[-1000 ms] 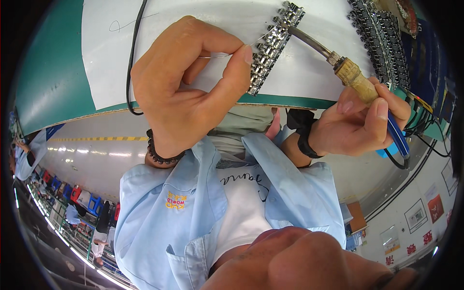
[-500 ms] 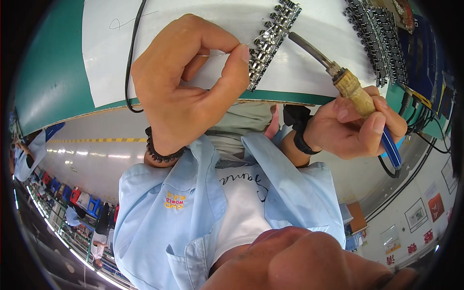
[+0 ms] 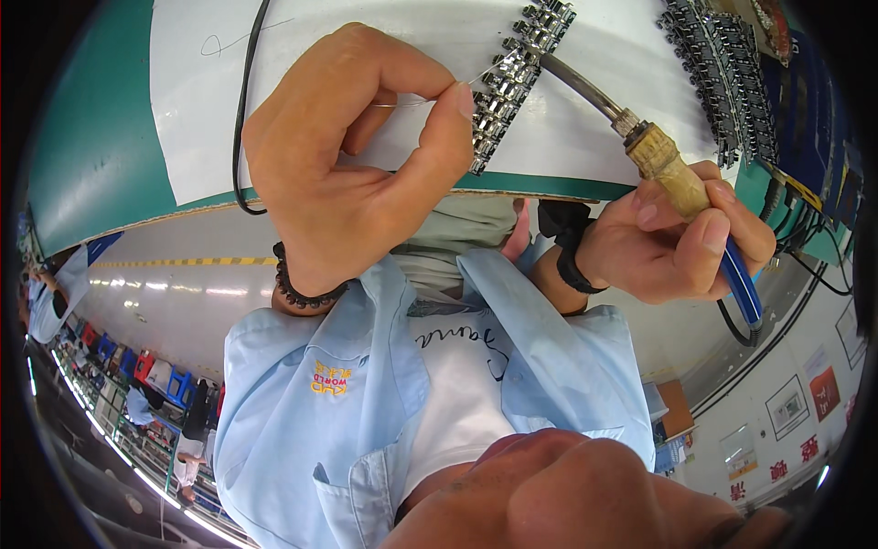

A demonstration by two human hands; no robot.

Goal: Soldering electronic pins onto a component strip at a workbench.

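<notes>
Between thumb and forefinger, my left hand (image 3: pixel 366 146) pinches a thin solder wire (image 3: pixel 485 73). The wire's free end reaches a strip of small metal components (image 3: pixel 501 105) lying slantwise on white paper. My right hand (image 3: pixel 681 229) is closed around the handle of a soldering iron (image 3: pixel 672 169), with a worn yellowish grip and a blue rear end. The iron's tip meets the right side of the strip, close to the wire's end. Whether the tip touches the wire itself is too small to tell.
More dark component strips (image 3: pixel 718 82) lie side by side at the right. White paper (image 3: pixel 206 119) covers part of the green table (image 3: pixel 101 137). A black cable (image 3: pixel 245 119) crosses the paper at left. Several dark cables (image 3: pixel 814 233) hang near the right table edge.
The iron's tip has shifted very slightly along the strip. My left hand keeps its pinch on the solder wire and has barely moved.
</notes>
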